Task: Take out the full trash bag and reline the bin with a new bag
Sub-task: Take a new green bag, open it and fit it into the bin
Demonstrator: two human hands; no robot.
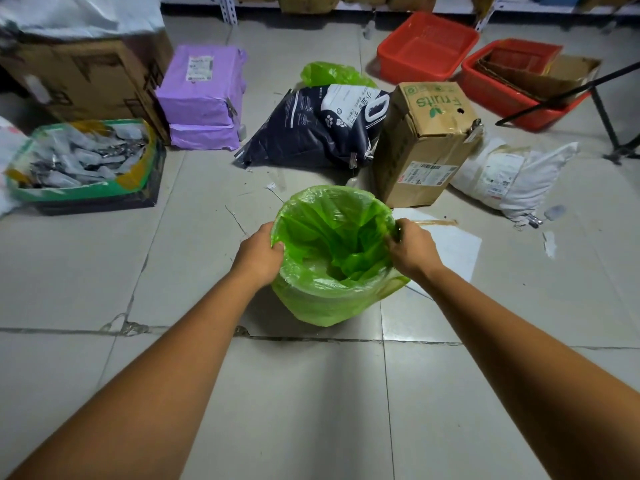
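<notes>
A round bin stands on the tiled floor in the middle of the head view, lined with a thin green bag [322, 299] folded over its rim and hanging down the outside. The bin's pale inner wall [311, 268] shows through near the front. My left hand [259, 254] grips the bag at the left rim, fingers curled over the edge. My right hand [410, 247] pinches the bag at the right rim. Another green bag [329, 73] lies on the floor farther back, behind a dark sack.
A dark pet-litter sack [311, 133] and a "Fruits" carton [426, 143] sit just beyond the bin. Purple parcels [204, 98], a green-edged crate [83, 161], red baskets [427, 46], a white parcel [512, 178] and a black stand [606, 116] ring the floor. A white sheet [453, 251] lies right of the bin.
</notes>
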